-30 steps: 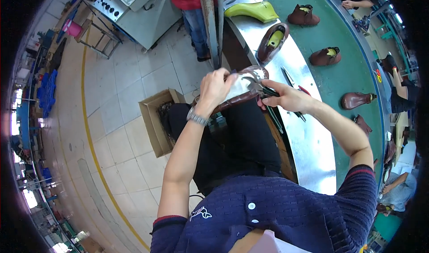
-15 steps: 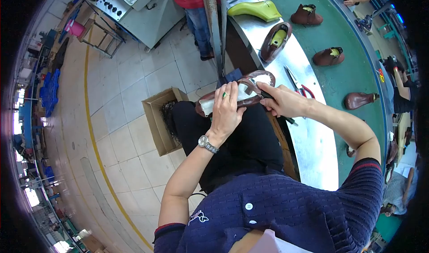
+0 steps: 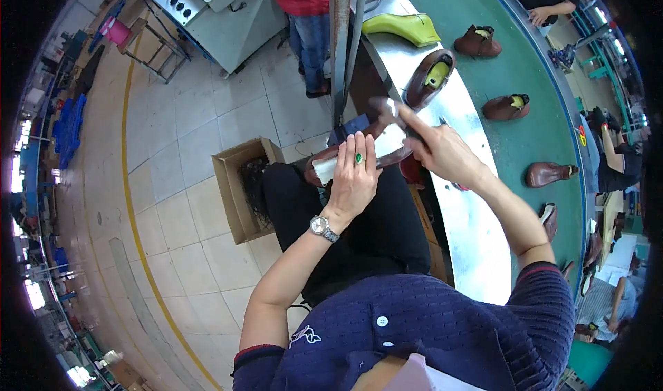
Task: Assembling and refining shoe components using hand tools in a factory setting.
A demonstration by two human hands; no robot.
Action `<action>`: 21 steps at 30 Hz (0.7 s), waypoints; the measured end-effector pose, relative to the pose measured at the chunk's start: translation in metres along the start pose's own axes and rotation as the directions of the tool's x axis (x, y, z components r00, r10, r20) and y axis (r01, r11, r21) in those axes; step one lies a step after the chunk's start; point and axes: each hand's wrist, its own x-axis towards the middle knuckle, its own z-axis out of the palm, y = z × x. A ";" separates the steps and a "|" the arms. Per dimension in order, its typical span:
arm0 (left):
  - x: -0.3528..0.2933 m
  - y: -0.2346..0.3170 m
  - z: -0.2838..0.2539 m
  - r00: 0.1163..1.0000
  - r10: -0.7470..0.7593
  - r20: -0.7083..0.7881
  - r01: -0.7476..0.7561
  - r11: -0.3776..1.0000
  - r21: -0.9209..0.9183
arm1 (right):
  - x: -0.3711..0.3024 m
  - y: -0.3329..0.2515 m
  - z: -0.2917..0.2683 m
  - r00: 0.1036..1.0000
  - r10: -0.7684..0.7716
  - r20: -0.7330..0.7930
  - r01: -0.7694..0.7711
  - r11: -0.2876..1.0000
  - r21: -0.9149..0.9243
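Note:
A brown leather shoe (image 3: 395, 158) lies bottom up across my thighs, its pale underside showing. My left hand (image 3: 353, 173) grips it from above, fingers stretched over the pale bottom and thumb at the near side. My right hand (image 3: 442, 148) is closed round a hammer (image 3: 388, 110), whose metal head is blurred by motion above the shoe's far end. The hammer's handle is mostly hidden by the hand. Partly behind my right forearm, red-handled pliers (image 3: 459, 185) lie on the metal worktop (image 3: 480, 253).
A brown shoe on a lime-green last (image 3: 428, 80) and a bare lime-green last (image 3: 404, 28) stand on the worktop. Several brown shoes, one a brown boot (image 3: 478, 41), are on the green belt (image 3: 511, 142). An open cardboard box (image 3: 228, 198) is left of my knees. A metal post (image 3: 340, 46) rises ahead.
My right hand has lifted and turned, bringing the hammer's metal head up above the shoe. My left hand stays on the shoe. The view has shifted slightly.

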 end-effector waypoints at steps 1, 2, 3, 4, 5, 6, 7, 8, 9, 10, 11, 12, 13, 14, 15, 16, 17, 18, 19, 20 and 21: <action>0.005 0.003 0.000 1.000 -0.003 0.009 0.003 1.000 0.004 | -0.002 0.011 0.012 0.984 -0.006 -0.179 0.034 0.987 0.156; 0.008 0.006 0.000 1.000 -0.006 0.019 0.006 1.000 0.009 | -0.003 0.026 0.024 0.984 0.002 -0.181 0.026 0.988 0.150; 0.008 0.005 0.001 1.000 -0.002 0.022 0.002 1.000 0.012 | 0.001 0.029 0.032 0.987 -0.027 -0.158 0.040 0.996 0.079; 0.008 0.005 0.001 1.000 0.002 0.024 -0.003 1.000 0.010 | 0.004 0.033 0.035 0.990 -0.054 -0.133 0.056 0.998 0.008; 0.007 0.005 0.001 0.999 -0.001 0.034 0.001 1.000 0.004 | 0.003 0.041 0.026 1.000 0.010 0.015 -0.009 0.998 -0.059; 0.007 0.002 0.002 0.999 -0.023 0.039 0.022 1.000 0.009 | 0.007 0.031 0.013 1.000 -0.005 0.021 0.006 0.998 -0.061; 0.004 0.003 0.001 0.999 -0.030 0.043 0.029 1.000 0.010 | 0.006 0.018 0.004 0.999 0.028 0.024 -0.030 0.998 0.052; 0.002 0.003 0.001 0.999 -0.035 0.033 0.034 0.999 0.015 | 0.004 0.011 0.002 0.998 0.061 0.032 -0.066 0.984 0.164; 0.005 0.005 0.002 0.999 -0.032 0.013 0.031 0.999 0.015 | 0.002 0.020 0.013 0.991 0.022 -0.132 0.017 0.958 0.287; 0.007 0.007 0.002 0.999 -0.031 0.014 0.030 0.999 0.010 | 0.001 0.026 0.019 0.991 0.027 -0.130 0.012 0.958 0.285; 0.009 0.009 0.001 1.000 -0.025 0.015 0.025 1.000 0.002 | 0.001 0.030 0.022 0.997 0.054 -0.062 -0.042 0.982 0.184; 0.009 0.007 0.001 1.000 -0.022 0.018 0.022 1.000 0.002 | 0.004 0.028 0.021 0.997 0.082 0.005 -0.082 0.993 0.080; 0.008 0.006 0.001 1.000 -0.025 0.020 0.025 1.000 0.002 | 0.007 0.027 0.013 0.997 0.052 0.056 -0.054 0.998 0.031; 0.008 0.005 0.001 0.999 -0.031 0.017 0.031 1.000 -0.003 | 0.007 0.022 0.010 0.997 0.050 0.059 -0.052 0.998 0.031; 0.007 0.005 0.001 0.999 -0.042 0.015 0.042 0.999 -0.011 | 0.007 0.015 0.008 0.999 0.040 0.005 -0.040 0.993 0.113; 0.006 0.005 0.002 0.999 -0.050 0.015 0.050 0.999 -0.012 | 0.006 0.010 0.009 0.998 0.033 -0.048 -0.023 0.981 0.193; 0.004 0.006 0.004 1.000 -0.029 -0.008 0.029 1.000 0.002 | 0.004 0.004 0.016 0.987 0.027 -0.158 0.014 0.968 0.250; 0.004 0.006 0.005 1.000 0.000 -0.031 0.001 1.000 0.012 | 0.003 0.008 0.021 0.988 0.029 -0.155 0.011 0.969 0.247; 0.004 0.006 0.007 0.999 -0.004 -0.032 0.004 1.000 0.007 | 0.003 0.013 0.029 0.996 -0.012 -0.085 0.019 0.996 0.084; 0.005 0.006 0.009 0.999 0.026 -0.018 -0.025 0.997 0.078 | 0.002 0.016 0.033 0.999 -0.040 -0.008 0.040 0.996 -0.081; 0.004 0.006 0.010 0.999 0.048 0.000 -0.047 0.987 0.152 | 0.006 0.013 0.030 0.998 -0.028 0.050 0.034 0.993 -0.112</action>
